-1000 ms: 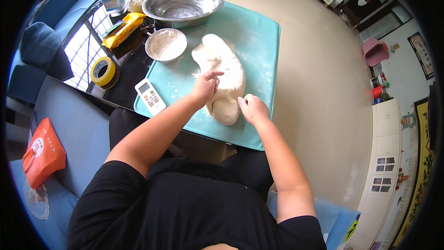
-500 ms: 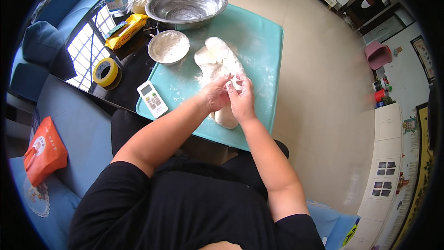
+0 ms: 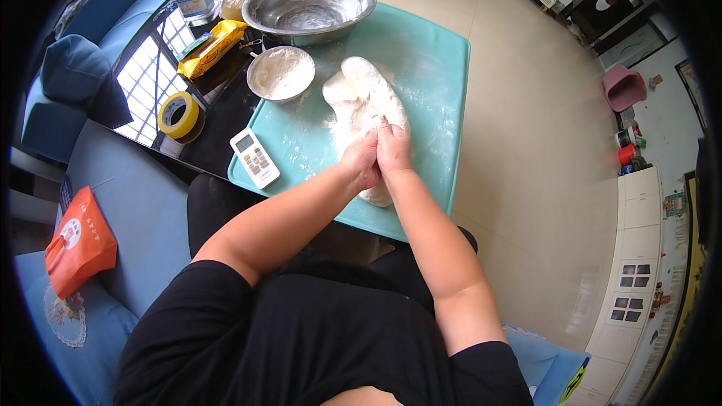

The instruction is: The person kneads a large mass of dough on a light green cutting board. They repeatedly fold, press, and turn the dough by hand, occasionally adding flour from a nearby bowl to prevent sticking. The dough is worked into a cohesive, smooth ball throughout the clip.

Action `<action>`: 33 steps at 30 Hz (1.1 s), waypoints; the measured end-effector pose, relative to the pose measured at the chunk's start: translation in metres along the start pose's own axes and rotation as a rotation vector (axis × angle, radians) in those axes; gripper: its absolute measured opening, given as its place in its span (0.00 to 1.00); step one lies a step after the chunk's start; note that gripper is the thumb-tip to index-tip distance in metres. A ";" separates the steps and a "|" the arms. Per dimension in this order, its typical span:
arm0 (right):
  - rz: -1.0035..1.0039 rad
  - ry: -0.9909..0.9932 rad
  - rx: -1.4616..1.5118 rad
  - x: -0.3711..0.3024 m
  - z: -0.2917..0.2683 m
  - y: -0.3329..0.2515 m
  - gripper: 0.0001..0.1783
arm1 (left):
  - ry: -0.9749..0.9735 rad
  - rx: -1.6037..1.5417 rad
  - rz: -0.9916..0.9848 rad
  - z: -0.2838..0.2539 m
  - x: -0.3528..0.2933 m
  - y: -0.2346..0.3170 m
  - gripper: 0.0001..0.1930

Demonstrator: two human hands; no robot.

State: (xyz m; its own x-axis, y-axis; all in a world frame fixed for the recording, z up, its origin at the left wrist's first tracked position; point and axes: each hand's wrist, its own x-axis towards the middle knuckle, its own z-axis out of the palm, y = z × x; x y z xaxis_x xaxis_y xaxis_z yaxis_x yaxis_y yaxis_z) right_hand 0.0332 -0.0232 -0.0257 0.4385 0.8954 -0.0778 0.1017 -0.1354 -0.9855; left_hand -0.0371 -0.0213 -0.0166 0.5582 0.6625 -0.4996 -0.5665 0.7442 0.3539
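Head | floury, elongated dough (image 3: 370, 98) | hands (image 3: 362, 158) (image 3: 394, 149) together over it | wide metal bowl (image 3: 348, 1)

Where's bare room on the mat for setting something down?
Widest patch: right side of the turquoise mat, between dough and mat edge, lightly floured. A smaller floury patch lies between the remote control and dough. Crowded: upper left, with steel basin and flour bowl; lower middle, where left hand and right hand meet over the dough.

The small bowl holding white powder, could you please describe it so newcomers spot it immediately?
Start from the turquoise mat under the pale dough. At the mat's left edge, between the big metal bowl and the white remote control, sits the small round bowl. Unlike the bigger one, it holds a bed of white powder.
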 end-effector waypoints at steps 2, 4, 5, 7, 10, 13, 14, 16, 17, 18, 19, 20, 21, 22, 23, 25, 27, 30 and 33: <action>0.005 -0.085 0.051 -0.009 -0.008 -0.007 0.23 | -0.046 0.041 0.007 -0.005 -0.002 0.000 0.23; -0.081 -0.149 0.269 -0.022 -0.007 -0.014 0.20 | -0.145 0.002 -0.060 -0.011 -0.001 0.004 0.24; -0.040 -0.183 0.307 -0.024 -0.008 -0.018 0.18 | -0.131 0.007 -0.029 -0.011 -0.001 0.002 0.25; 0.043 -0.251 0.382 -0.026 -0.010 -0.025 0.15 | -0.104 0.016 0.033 -0.011 0.000 0.000 0.26; 0.079 -0.068 0.184 -0.014 -0.010 -0.011 0.12 | -0.069 0.044 -0.087 0.011 -0.018 0.000 0.25; 0.152 -0.015 0.333 0.003 -0.010 0.005 0.12 | -0.130 0.111 -0.089 0.007 -0.013 0.000 0.23; 0.171 -0.048 0.325 0.002 -0.013 -0.001 0.12 | -0.149 0.067 -0.065 0.003 -0.011 0.003 0.23; 0.211 -0.114 0.305 -0.006 -0.021 -0.019 0.12 | -0.186 -0.026 -0.021 -0.008 -0.010 0.012 0.23; 0.220 -0.145 0.322 -0.009 -0.025 -0.023 0.10 | -0.180 -0.066 -0.021 -0.011 -0.009 0.015 0.19; 0.159 -0.096 0.297 -0.006 -0.026 -0.019 0.09 | -0.160 -0.050 -0.013 -0.012 -0.006 0.017 0.18; 0.097 -0.046 0.271 -0.001 -0.027 -0.013 0.09 | -0.141 -0.034 -0.005 -0.012 -0.004 0.018 0.16; 0.039 0.006 0.243 -0.001 -0.027 -0.013 0.08 | -0.120 -0.019 -0.001 -0.009 -0.006 0.019 0.15; 0.053 0.018 0.283 -0.003 -0.031 -0.019 0.07 | -0.075 -0.062 0.017 -0.001 -0.015 0.018 0.09; 0.034 0.034 0.247 -0.003 -0.033 -0.018 0.07 | -0.019 0.045 0.090 -0.001 -0.013 0.017 0.08; 0.013 0.047 0.213 -0.001 -0.035 -0.018 0.07 | 0.037 0.153 0.165 -0.001 -0.010 0.019 0.07; 0.003 0.027 0.142 0.002 -0.039 -0.017 0.08 | 0.087 0.334 0.312 -0.008 -0.002 0.025 0.09; 0.080 0.004 0.096 0.005 -0.045 -0.016 0.09 | 0.172 0.628 0.381 0.004 -0.008 0.033 0.11; 0.093 -0.066 0.025 0.007 -0.049 -0.014 0.13 | 0.239 1.023 0.486 0.004 -0.005 0.040 0.16; -0.066 -0.020 -0.186 0.018 -0.054 0.001 0.17 | 0.274 1.392 0.746 -0.002 -0.007 0.033 0.17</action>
State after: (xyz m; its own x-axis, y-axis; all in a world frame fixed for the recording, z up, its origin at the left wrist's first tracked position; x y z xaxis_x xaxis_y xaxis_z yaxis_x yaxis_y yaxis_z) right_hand 0.0897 -0.0308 -0.0202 0.4078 0.9129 -0.0183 0.2935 -0.1500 -0.9441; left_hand -0.0609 -0.0014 -0.0029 0.2158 0.9756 0.0406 0.4024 -0.1268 0.9066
